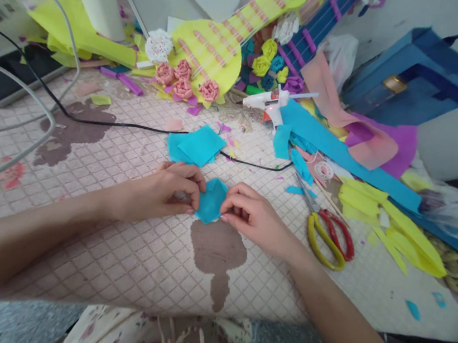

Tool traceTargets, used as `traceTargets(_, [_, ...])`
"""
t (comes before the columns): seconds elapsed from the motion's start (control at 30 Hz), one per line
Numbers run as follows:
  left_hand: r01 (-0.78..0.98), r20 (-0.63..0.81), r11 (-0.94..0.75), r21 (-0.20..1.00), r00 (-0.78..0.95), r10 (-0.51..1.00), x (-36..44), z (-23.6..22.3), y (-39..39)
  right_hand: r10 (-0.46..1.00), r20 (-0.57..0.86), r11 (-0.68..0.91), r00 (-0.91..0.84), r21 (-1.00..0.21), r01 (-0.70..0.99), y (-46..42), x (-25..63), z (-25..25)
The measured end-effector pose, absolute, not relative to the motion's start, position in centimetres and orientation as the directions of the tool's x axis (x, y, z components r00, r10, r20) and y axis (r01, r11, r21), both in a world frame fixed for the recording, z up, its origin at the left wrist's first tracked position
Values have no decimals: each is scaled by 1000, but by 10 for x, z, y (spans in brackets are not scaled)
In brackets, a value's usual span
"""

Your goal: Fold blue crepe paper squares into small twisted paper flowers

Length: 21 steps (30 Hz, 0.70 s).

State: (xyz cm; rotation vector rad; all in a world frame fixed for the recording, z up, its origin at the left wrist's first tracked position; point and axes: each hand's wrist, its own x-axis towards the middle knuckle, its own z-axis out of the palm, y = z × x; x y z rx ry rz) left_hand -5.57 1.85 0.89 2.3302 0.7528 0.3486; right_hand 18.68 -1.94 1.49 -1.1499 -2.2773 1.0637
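A small blue piece of paper, with its corners partly folded in, is held just over the table between my two hands. My left hand pinches its left edge with thumb and fingers. On the other side, my right hand has its fingers closed on the right edge. Just beyond my left hand lies a small stack of blue paper squares. Scissors with one yellow and one red handle rest to the right of my right hand.
A white glue gun with a blue-tinted stick stands beyond my hands, its black cable crossing the table. Behind are a yellow paper guitar with pink flowers and a blue bag. Yellow paper strips lie at right.
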Motion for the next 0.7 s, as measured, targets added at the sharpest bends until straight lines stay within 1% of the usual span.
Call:
traceTargets(0.17, [469, 42, -599, 649, 764, 644, -49, 10, 12, 831, 28, 406, -556, -713, 571, -22, 179, 13])
traceTargets(0.37, [490, 99, -620, 612, 731, 675, -42, 5, 7, 862, 21, 396, -507, -654, 645, -26, 172, 14])
traceTargets(0.7, [520, 138, -623, 584, 692, 708, -37, 5, 3, 878, 64, 410, -474, -611, 677, -29, 168, 10])
